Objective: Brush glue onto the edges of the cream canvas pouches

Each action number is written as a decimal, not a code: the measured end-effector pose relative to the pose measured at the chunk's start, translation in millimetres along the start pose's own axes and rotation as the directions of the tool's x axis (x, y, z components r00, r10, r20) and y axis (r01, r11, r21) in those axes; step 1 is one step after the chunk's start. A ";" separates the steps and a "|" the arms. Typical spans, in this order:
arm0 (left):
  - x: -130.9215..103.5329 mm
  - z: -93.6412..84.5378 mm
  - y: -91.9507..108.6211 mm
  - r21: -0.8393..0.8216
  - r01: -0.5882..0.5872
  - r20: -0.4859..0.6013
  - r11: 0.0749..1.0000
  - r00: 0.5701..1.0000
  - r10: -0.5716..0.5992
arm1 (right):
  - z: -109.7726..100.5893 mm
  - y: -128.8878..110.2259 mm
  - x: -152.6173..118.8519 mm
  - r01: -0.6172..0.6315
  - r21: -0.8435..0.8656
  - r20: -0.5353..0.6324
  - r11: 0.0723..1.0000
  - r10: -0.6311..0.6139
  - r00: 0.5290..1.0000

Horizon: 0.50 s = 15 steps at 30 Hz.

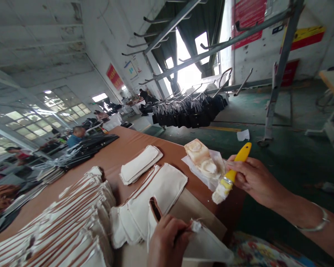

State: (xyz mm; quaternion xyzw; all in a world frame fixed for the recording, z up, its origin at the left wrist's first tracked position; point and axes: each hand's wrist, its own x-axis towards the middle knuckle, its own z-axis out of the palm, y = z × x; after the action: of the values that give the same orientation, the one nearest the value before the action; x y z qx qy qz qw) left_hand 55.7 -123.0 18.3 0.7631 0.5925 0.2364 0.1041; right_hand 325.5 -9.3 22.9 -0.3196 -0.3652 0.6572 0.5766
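Over a brown table point(133, 139), the right hand point(246, 176) is gripping a brush point(230, 175) beside the tub point(196, 150), the left hand point(168, 235) likely steadying a pinched pale piece point(207, 244).

Had a table point(139, 139) in front, with a long row of fabric pieces point(58, 222) on its left; right of that row, a shorter fanned stack point(144, 204), with a flat pile point(140, 163) just behind; at the table's right edge, a container point(202, 159) on a sheet point(193, 170); held a brush point(232, 173) in the right hand point(253, 180), just before the container and to its right; had the left hand point(169, 237) before the fanned stack, gripping a fabric panel point(206, 244); faced a rack point(281, 70) beyond the table; had a co-worker point(75, 137) far left, behind a heap point(94, 146).
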 end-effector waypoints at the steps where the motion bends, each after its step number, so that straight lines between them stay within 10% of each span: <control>1: 10.5 -13.0 5.1 0.038 0.009 0.019 0.999 1.000 -0.010 | -3.0 -2.2 1.2 0.024 0.020 -0.022 1.000 -0.024 0.999; 9: 61.6 -135.7 41.4 -0.253 0.102 -0.036 0.962 0.993 -0.114 | -10.0 -38.4 11.0 0.179 0.073 -0.083 0.981 -0.173 0.981; 15: -7.3 -144.0 -6.5 -0.489 0.209 0.230 0.847 0.967 -0.107 | -15.9 -55.0 18.0 0.242 0.144 -0.150 0.960 -0.220 0.964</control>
State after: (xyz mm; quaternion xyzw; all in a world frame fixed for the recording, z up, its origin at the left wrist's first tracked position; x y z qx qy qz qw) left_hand -20.9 -145.7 138.5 0.6760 0.5569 0.2996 0.3783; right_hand 365.3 14.1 61.2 -0.2702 -0.3066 0.5899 0.6964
